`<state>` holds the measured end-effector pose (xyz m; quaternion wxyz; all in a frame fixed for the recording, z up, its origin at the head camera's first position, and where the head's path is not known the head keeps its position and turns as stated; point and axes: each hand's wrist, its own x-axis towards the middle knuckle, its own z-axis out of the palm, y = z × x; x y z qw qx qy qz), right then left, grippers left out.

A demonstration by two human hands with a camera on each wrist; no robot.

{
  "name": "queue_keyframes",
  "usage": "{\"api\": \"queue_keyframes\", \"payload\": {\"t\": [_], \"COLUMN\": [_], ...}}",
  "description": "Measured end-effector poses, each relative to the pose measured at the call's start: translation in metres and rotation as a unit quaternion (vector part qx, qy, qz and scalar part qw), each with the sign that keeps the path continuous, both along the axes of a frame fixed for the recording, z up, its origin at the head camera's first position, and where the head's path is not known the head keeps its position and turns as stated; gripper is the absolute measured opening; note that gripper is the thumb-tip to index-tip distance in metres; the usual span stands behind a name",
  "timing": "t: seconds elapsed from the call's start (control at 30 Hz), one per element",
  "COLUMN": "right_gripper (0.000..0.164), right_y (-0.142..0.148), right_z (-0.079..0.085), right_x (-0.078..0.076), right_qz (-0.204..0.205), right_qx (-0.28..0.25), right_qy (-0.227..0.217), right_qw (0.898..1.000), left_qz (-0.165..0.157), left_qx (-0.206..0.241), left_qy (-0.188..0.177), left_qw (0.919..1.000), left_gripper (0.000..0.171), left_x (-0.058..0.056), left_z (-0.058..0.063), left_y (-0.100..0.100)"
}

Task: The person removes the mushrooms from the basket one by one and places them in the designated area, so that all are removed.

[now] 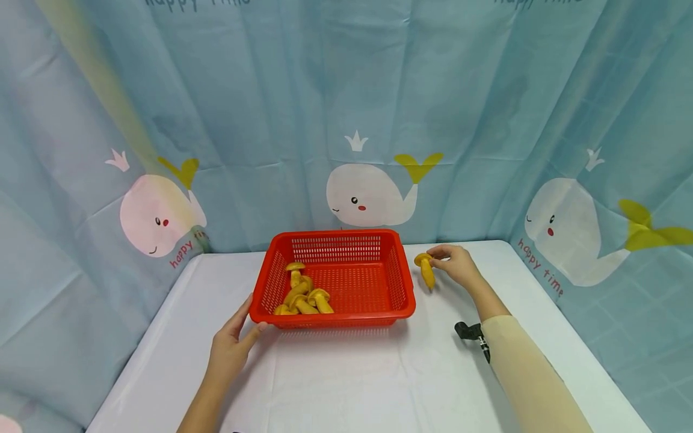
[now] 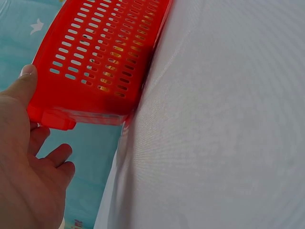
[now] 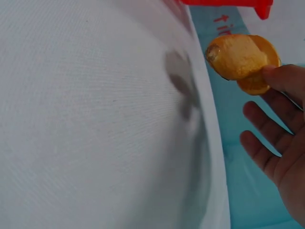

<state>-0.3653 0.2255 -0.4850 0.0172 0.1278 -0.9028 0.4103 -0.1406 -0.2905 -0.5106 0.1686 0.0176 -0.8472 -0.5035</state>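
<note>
My right hand pinches a yellow mushroom between thumb and fingers, just right of the red plastic basket. In the right wrist view the mushroom is held above the white cloth, its stem end toward the camera and the cap by my thumb. Several more yellow mushrooms lie heaped in the basket's left part. My left hand grips the basket's near left corner. In the left wrist view its thumb lies on the rim and the fingers are curled beneath it.
A small black object with a silver part lies near my right forearm, partly hidden by the sleeve. The table wears a white cloth. Blue curtains printed with whales stand at the back and both sides.
</note>
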Motion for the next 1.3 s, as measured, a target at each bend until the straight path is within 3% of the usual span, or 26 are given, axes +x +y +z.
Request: {"api": "queue_keyframes", "payload": {"t": [0.43, 0.97, 1.1, 1.2, 1.3], "right_gripper": [0.032, 0.031, 0.031, 0.031, 0.031], "right_y": [0.0, 0.0, 0.001, 0.001, 0.0], "right_z": [-0.015, -0.021, -0.021, -0.022, -0.022], "right_x": [-0.006, -0.005, -0.006, -0.006, -0.007], "right_qz": [-0.001, 0.002, 0.002, 0.002, 0.001], "right_qx": [-0.006, 0.005, 0.008, 0.01, 0.01], "right_qy": [-0.046, -0.046, -0.046, -0.05, -0.056], "right_qw": [0.999, 0.999, 0.999, 0.999, 0.998], "left_qz": [-0.001, 0.007, 0.004, 0.004, 0.006], "left_qx": [-0.008, -0.011, -0.008, -0.01, -0.014], "left_qy": [0.001, -0.007, -0.008, -0.009, -0.008], "left_qw": [1.0, 0.9999, 0.9999, 0.9999, 0.9998], "left_gripper": [0.074, 0.075, 0.074, 0.073, 0.074], "left_x": [-0.002, -0.002, 0.004, 0.005, 0.0], "left_z": [-0.004, -0.003, 0.011, 0.013, 0.002], "left_y": [-0.003, -0.001, 0.005, 0.007, 0.001]}}
